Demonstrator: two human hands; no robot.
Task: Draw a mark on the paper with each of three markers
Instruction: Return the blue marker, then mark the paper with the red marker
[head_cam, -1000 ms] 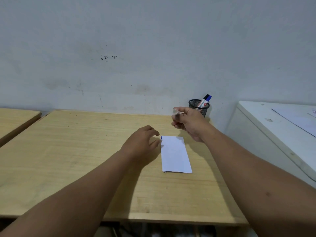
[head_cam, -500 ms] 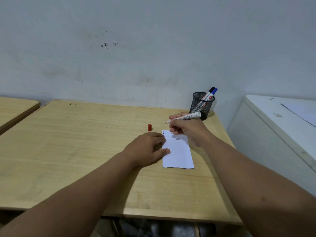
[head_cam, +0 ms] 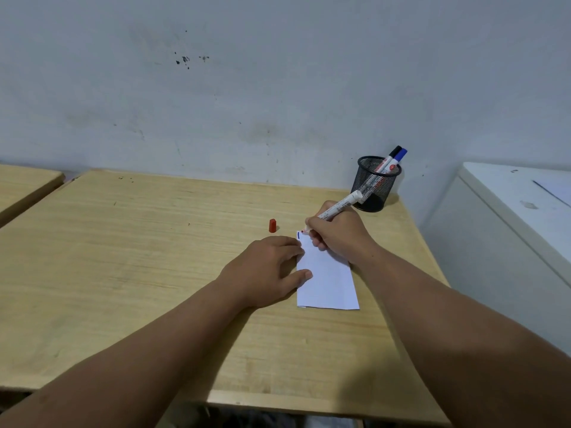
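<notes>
A wooden desk (head_cam: 123,257) was seen from above and behind two bare forearms, with a pale wall beyond it. One folded sheet of white paper (head_cam: 329,279) lay flat toward the desk's right side. The left hand (head_cam: 265,270) was pressed palm down on the paper's left edge, fingers loosely spread and closed on nothing. The right hand (head_cam: 338,236) was clamped in a writing grip around one white-barrelled marker (head_cam: 340,206), whose red tip was set at the paper's far left corner. One short blue mark (head_cam: 298,235) was already visible there, just beside the tip. A single red cap (head_cam: 272,225) stood upright on the desk, near the paper's far corner but apart from it. At the desk's far right stood one black mesh pen holder (head_cam: 375,185) with two capped markers leaning in it, one black-capped (head_cam: 396,149) and one blue-capped (head_cam: 401,154). Three markers were thus counted in all. The second mark, in red, was judged to be in hand, with one colour apparently left. The next move was judged to call for a short stroke kept clear of the blue mark, steady pressure from the left hand, and then recapping with the red cap.
</notes>
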